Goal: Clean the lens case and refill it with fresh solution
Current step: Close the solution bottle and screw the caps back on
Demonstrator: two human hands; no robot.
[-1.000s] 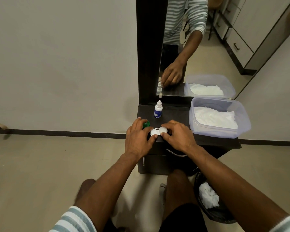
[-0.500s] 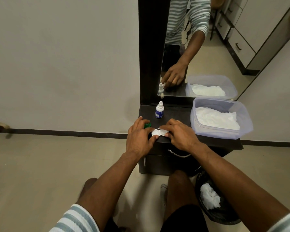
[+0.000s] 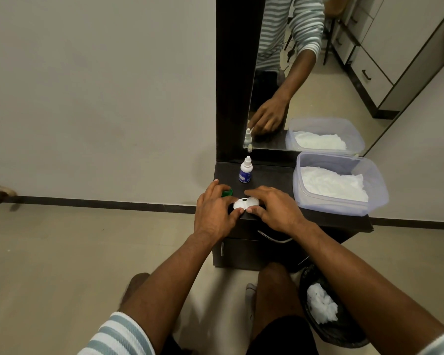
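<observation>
Nearest the camera, two bare forearms in striped blue-and-white sleeves reach forward over the person's knees, and a black wastebasket (image 3: 344,334) on the floor at the right holds crumpled white tissue (image 3: 321,307). Both hands meet at the front edge of a small dark wooden desk (image 3: 326,216). The left hand (image 3: 214,210) lies with its fingers curved over the left part of the white round lens case (image 3: 244,204), its thumb tip pressed against the case's near rim, and a green screw cap (image 3: 227,193) peeks out just beyond its fingers (whether the fingers touch that cap cannot be told). The right hand (image 3: 274,208) covers the right part of the case, fingers curled over the top and thumb set against the near side, so the case is pinched between the two hands while resting on the desk. Just beyond the hands, apart from them, a small white dropper bottle with a blue label (image 3: 245,170) stands upright near the desk's back edge. To the right sits a translucent plastic tub (image 3: 374,185) with a heap of white tissues (image 3: 333,183) inside. Behind everything a dark-framed mirror (image 3: 344,73) rises from the desk and reflects the bottle, the tub, one reaching arm and pale drawers across the room.
</observation>
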